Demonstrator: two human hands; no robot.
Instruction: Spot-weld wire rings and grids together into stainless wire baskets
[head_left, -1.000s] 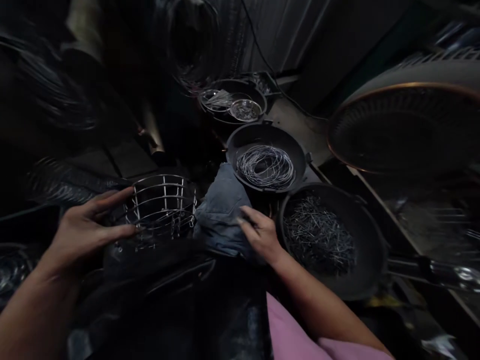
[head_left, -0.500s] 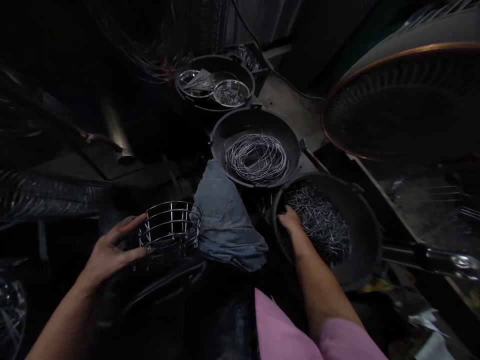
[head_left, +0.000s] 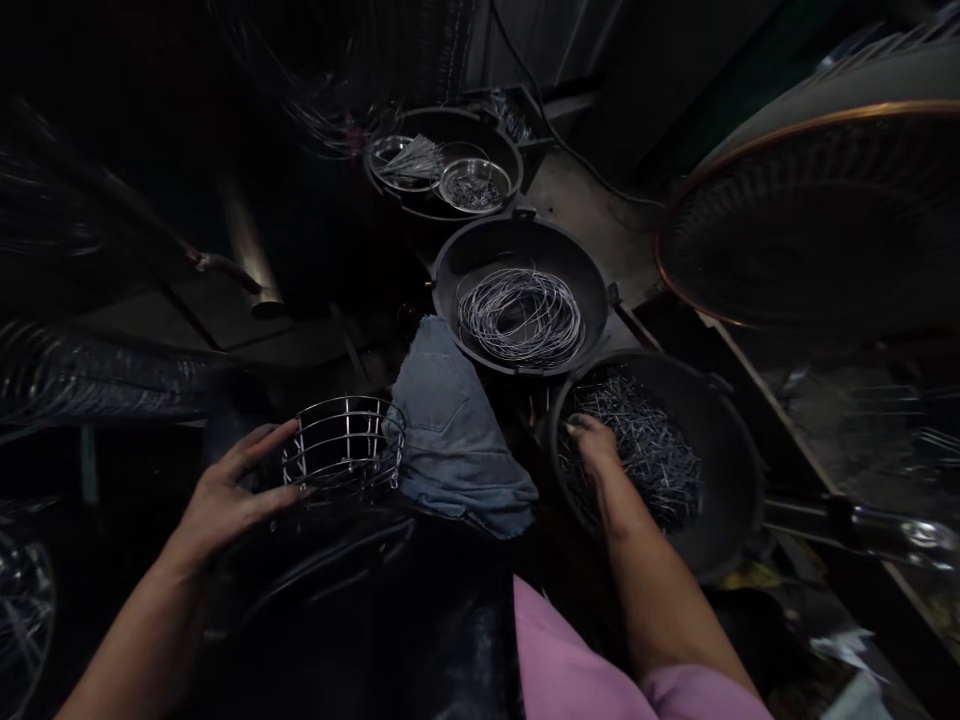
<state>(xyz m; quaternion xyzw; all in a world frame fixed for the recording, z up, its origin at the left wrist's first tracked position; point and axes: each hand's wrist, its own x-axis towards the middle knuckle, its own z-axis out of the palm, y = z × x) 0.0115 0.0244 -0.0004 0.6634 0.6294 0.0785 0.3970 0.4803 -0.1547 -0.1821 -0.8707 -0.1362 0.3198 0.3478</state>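
Note:
My left hand [head_left: 236, 490] grips the left end of a curved wire basket [head_left: 349, 435], thumb below and fingers above. The basket is made of shiny bent rods and stands over a dark surface. On the right, my right hand [head_left: 592, 440] reaches into a dark pan [head_left: 731, 480] heaped with short cut wire pieces [head_left: 649, 445]. Its fingers are bent together near the pan's left wall; what lies between them is too small and dark to make out. A folded piece of blue denim [head_left: 454, 430] lies between my two hands, touching or just behind the basket's right end.
Behind the denim, a second pan [head_left: 446, 260] holds a coil of thin wire [head_left: 521, 315]. Farther back, another pan [head_left: 382, 205] holds small metal bowls with wire pieces. A large copper-rimmed round object [head_left: 810, 220] stands at right. A metal tube [head_left: 259, 270] projects at left.
My right hand has shifted slightly up and right inside the pan, its fingers drawing away from the left wall. My left hand keeps its hold on the basket. The whole view has shifted slightly.

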